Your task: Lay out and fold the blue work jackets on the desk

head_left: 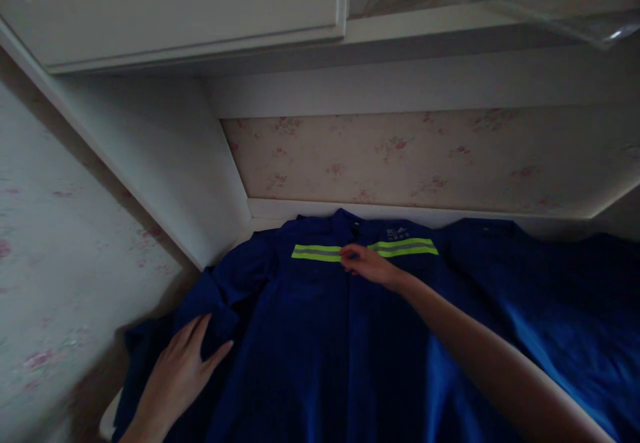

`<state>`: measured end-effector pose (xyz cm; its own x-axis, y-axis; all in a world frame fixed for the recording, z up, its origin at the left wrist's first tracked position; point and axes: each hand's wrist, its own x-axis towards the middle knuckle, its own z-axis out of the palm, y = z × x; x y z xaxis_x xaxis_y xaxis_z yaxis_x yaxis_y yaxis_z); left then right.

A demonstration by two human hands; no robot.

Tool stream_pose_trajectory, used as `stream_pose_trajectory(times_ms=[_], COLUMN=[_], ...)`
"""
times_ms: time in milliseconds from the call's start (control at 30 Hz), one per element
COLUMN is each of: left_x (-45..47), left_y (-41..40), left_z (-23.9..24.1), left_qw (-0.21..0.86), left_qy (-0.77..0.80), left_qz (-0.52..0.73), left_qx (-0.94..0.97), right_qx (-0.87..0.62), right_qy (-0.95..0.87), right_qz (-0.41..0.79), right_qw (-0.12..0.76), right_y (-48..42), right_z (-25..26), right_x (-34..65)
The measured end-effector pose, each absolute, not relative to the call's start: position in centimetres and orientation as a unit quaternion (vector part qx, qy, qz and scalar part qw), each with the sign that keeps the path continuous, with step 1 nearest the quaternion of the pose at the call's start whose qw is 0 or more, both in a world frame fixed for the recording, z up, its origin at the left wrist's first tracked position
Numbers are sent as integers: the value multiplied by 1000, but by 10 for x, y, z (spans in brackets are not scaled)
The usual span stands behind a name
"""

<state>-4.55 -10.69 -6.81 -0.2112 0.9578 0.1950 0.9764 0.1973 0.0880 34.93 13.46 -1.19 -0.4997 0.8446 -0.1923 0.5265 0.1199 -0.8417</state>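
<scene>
A dark blue work jacket [310, 323] lies spread out with its collar toward the back wall. Yellow-green reflective tape [403, 248] with a grey stripe crosses its chest on both sides of the front opening. My right hand [367, 264] is at the upper middle of the front, its fingers pinched together over the inner end of the left-side tape. What the fingertips hold, if anything, is hidden. My left hand [183, 363] rests on the sleeve [220, 296] at the left, thumb apart from the other fingers.
More blue cloth [545, 296] covers the surface to the right. A white cabinet [200, 16] overhangs the back, with clear plastic [613, 29] hanging at its upper right. A white side panel [165, 156] and flowered wall [60, 263] stand at the left.
</scene>
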Motion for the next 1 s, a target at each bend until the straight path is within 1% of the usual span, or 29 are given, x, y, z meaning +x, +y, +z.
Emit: stream_pose_trajectory(times_ms=[100, 200, 267, 333, 433, 500, 533, 600, 700, 767, 867, 1000], left_x=[-21, -10, -13, -21, -18, 7, 29, 82, 158, 188, 202, 207], left_y=[-98, -91, -87, -83, -80, -84, -88, -96, -104, -103, -99, -95], left_z=[-76, -71, -63, -49, -16, 14, 29, 55, 74, 72, 61, 61], left_qw=[42, 41, 40, 26, -30, -80, -86, -89, -138, -154, -171, -229], left_qy=[-808, -833, -829, -837, -865, -851, -829, -728, -561, -514, -477, -418], left_qz=[-21, 14, 10, -32, -156, -242, -277, -333, -300, -284, -260, -163], left_qx=[-587, -551, -557, -545, -477, -459, -478, -593, -759, -795, -822, -864], right_qx=[-374, -299, -270, -262, -275, -269, -254, -203, -148, -161, -194, -214], right_qy=[-744, -749, -743, -718, -620, -533, -494, -430, -359, -326, -278, -246], right_qz=[539, 587, 611, 642, 725, 784, 810, 855, 885, 880, 871, 866], right_qw=[128, 70, 48, 51, 120, 170, 187, 207, 256, 304, 356, 379], right_y=[87, 47, 28, 15, 2, -6, -10, -17, -27, -34, -47, -77], right_z=[-11, -10, -11, -12, -12, -9, -7, -3, -1, -3, -11, -25], right_x=[329, 321, 322, 324, 328, 330, 331, 331, 335, 343, 369, 418])
